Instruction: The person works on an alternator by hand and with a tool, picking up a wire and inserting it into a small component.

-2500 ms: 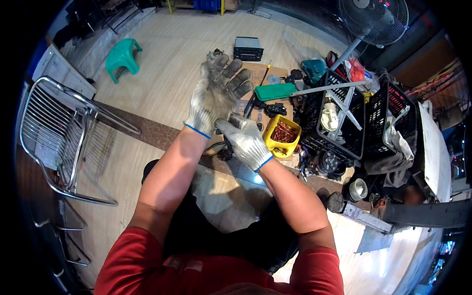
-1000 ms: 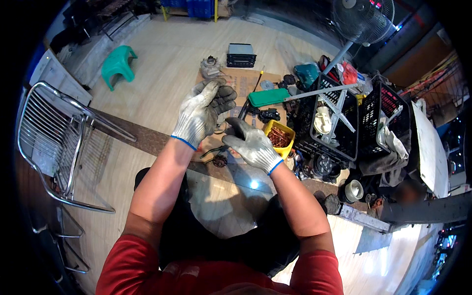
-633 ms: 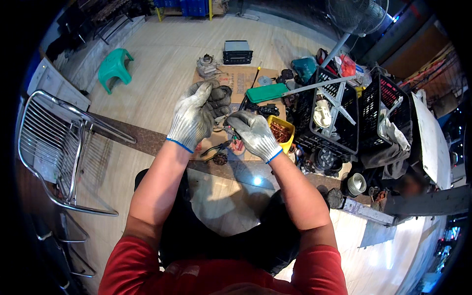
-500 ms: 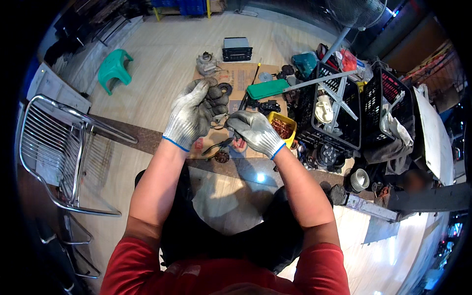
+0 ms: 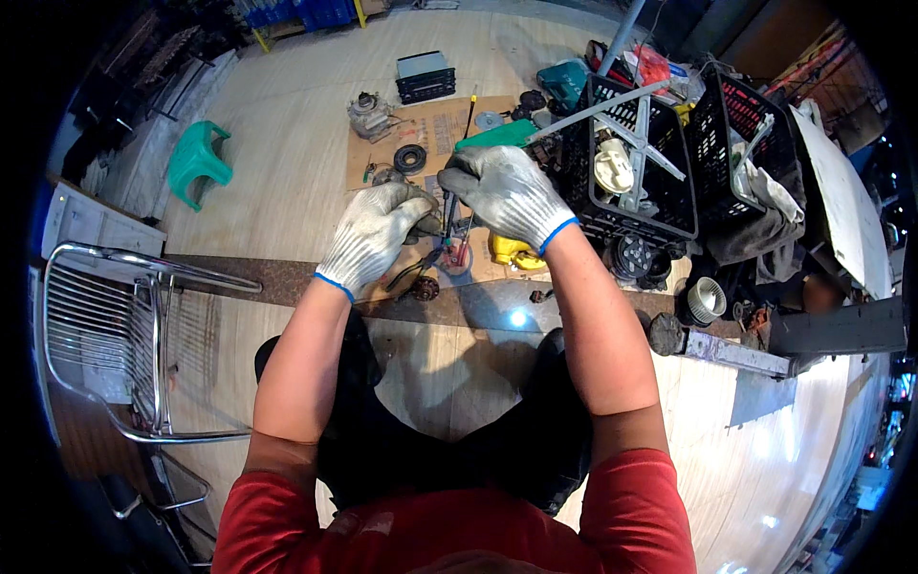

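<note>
A small dark metal part (image 5: 426, 218) sits between the two gloved hands, held above a sheet of cardboard (image 5: 430, 134) on the floor. The left hand (image 5: 371, 234) is closed around this part. The right hand (image 5: 502, 191) is closed too, gripping what looks like a thin screwdriver (image 5: 449, 215) that points down at the part. I judge the dismantling is in the middle: loose pieces already lie on the cardboard, such as a black ring (image 5: 409, 158) and a grey engine-like unit (image 5: 368, 115), but the held part seems not yet opened. To the right stand black crates (image 5: 669, 143) full of scrap. A metal chair (image 5: 124, 354) is on the left.
</note>
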### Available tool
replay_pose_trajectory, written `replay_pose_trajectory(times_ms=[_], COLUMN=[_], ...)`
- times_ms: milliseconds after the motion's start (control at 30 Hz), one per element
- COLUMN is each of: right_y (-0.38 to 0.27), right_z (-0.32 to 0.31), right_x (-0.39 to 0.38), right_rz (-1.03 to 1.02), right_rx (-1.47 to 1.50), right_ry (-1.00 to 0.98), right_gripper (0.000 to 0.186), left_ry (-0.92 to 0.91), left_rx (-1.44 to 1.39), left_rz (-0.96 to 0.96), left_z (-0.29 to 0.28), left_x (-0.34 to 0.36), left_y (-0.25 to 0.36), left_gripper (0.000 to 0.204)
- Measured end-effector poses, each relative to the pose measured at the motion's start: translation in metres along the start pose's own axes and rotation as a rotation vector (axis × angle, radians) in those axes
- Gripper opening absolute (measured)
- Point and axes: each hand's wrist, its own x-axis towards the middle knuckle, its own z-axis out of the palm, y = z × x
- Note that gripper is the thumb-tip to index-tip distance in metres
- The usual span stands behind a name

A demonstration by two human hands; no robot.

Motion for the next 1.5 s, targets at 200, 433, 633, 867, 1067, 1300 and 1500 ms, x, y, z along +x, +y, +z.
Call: replay_pose_trajectory(times_ms=[200,433,633,867,1067,1300,1500], right_y=[-0.017,-0.025,-0.022,-0.024,-0.021,-0.021,-0.011], right_z=[0.021,0.051,0.057,0.049,0.05,0.058,0.063], right_x=[-0.01,-0.025,-0.026,-0.028,-0.028,-0.027,-0.028], right_rz=[0.085,-0.068,-0.104,-0.058,0.035,0.025,-0.085], right_rx=[0.32,0.074,0.119,0.123,0.196,0.27,0.042], right_ry=[0.079,0.061,0.174,0.087,0.078,0.094,0.011], right_gripper=[0.029,0.023,0.024,0.025,0.024,0.024,0.025], left_ry=[0.155,0.116,0.033,0.046,-0.044,-0.089,-0.055], left_rx=[-0.312,-0.993,-1.106,-1.048,-1.195,-1.116,-0.989], left_rz=[0.002,-0.063,-0.031,-0.005,0.015,0.078,0.049], left_z=[0.006,0.017,0.009,0.015,0.014,0.017,0.032], left_x=[0.018,0.019,0.02,0.015,0.016,0.014,0.019], left_y=[-0.023,-0.025,-0.026,-0.013,-0.023,-0.022,-0.025], left_gripper=[0.029,0.025,0.027,0.029,0.028,0.028,0.029])
